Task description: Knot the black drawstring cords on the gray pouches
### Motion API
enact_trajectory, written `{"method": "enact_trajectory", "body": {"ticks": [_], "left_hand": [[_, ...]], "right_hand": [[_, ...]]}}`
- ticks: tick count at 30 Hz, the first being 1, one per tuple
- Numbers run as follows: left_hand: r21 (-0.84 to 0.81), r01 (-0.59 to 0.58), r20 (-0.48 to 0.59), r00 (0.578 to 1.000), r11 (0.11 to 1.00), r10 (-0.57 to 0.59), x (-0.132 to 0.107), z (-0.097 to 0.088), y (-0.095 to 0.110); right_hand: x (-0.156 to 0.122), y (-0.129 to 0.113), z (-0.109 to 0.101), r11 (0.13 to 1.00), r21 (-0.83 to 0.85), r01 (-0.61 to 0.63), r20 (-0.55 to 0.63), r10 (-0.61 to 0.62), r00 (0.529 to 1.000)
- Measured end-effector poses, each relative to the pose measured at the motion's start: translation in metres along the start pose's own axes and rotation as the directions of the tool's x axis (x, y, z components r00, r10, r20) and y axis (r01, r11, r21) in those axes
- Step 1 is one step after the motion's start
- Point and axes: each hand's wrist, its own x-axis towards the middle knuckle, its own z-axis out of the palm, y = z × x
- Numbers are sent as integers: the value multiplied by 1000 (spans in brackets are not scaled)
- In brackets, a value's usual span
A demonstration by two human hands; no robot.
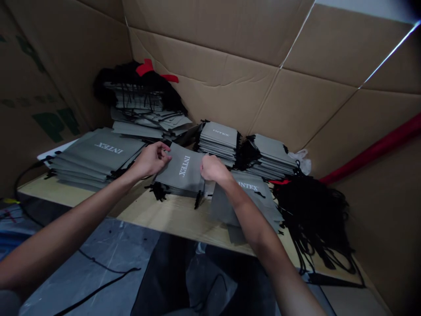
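A grey drawstring bag printed INTEX (180, 170) lies across the plywood table (171, 215) between my hands, with black cords hanging from its near end. My left hand (150, 160) pinches the bag's upper left corner. My right hand (213, 169) grips its right edge. Further grey bags form a stack on the left (97, 156), one at the back (217, 140) and one on the right (271, 156). A looser pile of grey bags (251, 195) lies beneath my right forearm.
A tangled heap of black cords (311, 217) lies at the table's right end, and a bundle of black-corded bags with red tags (141, 94) stands at the back left. Cardboard sheets (217, 74) wall the table. A red tube (371, 149) runs along the right. A dark floor lies below the front edge.
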Motion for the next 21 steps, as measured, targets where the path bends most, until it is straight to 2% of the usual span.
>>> {"method": "enact_trajectory", "body": {"ticks": [8,13,21], "left_hand": [[229,-43,-2,999,972,44,-2,8,-8],[355,-40,65,998,934,18,1,13,-19],[459,-23,97,995,888,-24,2,15,-27]], "right_hand": [[9,-4,14,997,-81,-8,103,17,995],[18,-3,20,994,-106,-10,140,24,990],[26,-7,24,986,-162,-41,210,75,975]]}}
